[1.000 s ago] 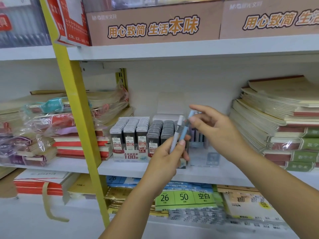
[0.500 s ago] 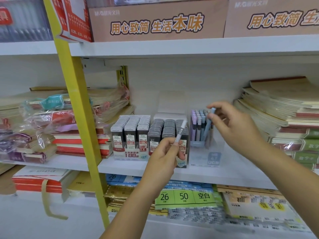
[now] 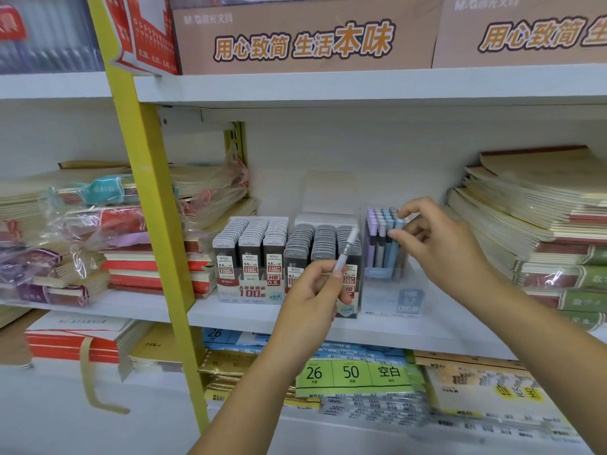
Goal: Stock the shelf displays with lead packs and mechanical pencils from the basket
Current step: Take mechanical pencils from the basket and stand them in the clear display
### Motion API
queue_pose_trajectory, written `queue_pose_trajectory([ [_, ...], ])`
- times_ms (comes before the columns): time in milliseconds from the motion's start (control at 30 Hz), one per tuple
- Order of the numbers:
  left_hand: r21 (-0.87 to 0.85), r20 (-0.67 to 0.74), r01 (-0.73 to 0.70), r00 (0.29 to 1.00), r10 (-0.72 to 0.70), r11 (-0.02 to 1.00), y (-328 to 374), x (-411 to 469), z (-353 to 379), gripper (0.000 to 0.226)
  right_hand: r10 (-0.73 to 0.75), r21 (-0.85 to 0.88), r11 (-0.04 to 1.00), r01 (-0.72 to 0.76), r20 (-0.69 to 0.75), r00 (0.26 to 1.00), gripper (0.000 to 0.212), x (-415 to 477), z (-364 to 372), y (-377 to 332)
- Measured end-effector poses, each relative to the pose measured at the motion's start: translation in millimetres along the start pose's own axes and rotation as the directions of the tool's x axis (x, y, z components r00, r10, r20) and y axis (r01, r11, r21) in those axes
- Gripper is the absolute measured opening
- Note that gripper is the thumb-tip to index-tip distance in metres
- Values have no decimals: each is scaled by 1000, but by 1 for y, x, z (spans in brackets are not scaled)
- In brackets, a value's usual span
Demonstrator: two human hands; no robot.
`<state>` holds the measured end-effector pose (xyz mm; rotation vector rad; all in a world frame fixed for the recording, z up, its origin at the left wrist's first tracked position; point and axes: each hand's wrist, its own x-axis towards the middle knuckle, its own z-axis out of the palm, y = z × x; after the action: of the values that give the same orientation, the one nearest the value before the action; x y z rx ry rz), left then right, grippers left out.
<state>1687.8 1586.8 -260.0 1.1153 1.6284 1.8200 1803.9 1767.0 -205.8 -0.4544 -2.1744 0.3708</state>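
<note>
On the middle shelf (image 3: pixel 236 315) stand two display boxes of lead packs, a 0.5 box (image 3: pixel 249 254) and a darker 0.7 box (image 3: pixel 312 244). Right of them a clear display (image 3: pixel 391 302) holds upright purple, grey and blue mechanical pencils (image 3: pixel 377 238). My left hand (image 3: pixel 312 303) grips a white mechanical pencil (image 3: pixel 347 249) in front of the dark lead box, tip end in the fist. My right hand (image 3: pixel 443 247) is at the display's right side, thumb and forefinger pinching the top of a blue pencil (image 3: pixel 398 226) that stands in the display. The basket is out of view.
Stacks of notebooks (image 3: pixel 532 224) fill the shelf on the right, wrapped bundles (image 3: pixel 98 231) on the left. A yellow upright (image 3: pixel 154 224) crosses the left half. Brown cartons (image 3: pixel 305 37) sit on the shelf above. Label sheets (image 3: pixel 354 372) lie on the shelf below.
My right hand carried the blue pencil from my left hand to the clear display and lowered it in among the others. My left hand kept the white pencil and dropped slightly.
</note>
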Motion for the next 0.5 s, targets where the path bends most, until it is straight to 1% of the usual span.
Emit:
queue_pose_trajectory([
  [100,-11,-7,-7,1000,6,1000,1,0,-1,22,-32,-75,997,28,-52,998,24,1,4,1],
  [200,-9,-18,-15,1000,14,1000,0,0,-3,24,-77,-302,952,52,-71,994,26,2,8,4],
  [267,-20,-25,-16,1000,15,1000,0,0,-3,24,-35,-370,929,17,-41,999,26,1,10,4],
  [367,-35,-20,-11,1000,10,999,0,0,-1,25,21,-368,929,-26,-17,1000,24,0,10,-1],
  [433,-40,-15,-13,1000,13,999,0,-1,1,24,6,-337,941,-23,-53,999,20,-2,6,-6],
  [467,-38,-13,-17,1000,17,999,1,-1,3,24,-6,-286,958,-19,-83,996,18,-5,4,-10],
  [500,-31,-12,-22,1000,22,999,2,-1,3,23,-5,-194,981,-17,-113,994,14,-8,2,-15],
])
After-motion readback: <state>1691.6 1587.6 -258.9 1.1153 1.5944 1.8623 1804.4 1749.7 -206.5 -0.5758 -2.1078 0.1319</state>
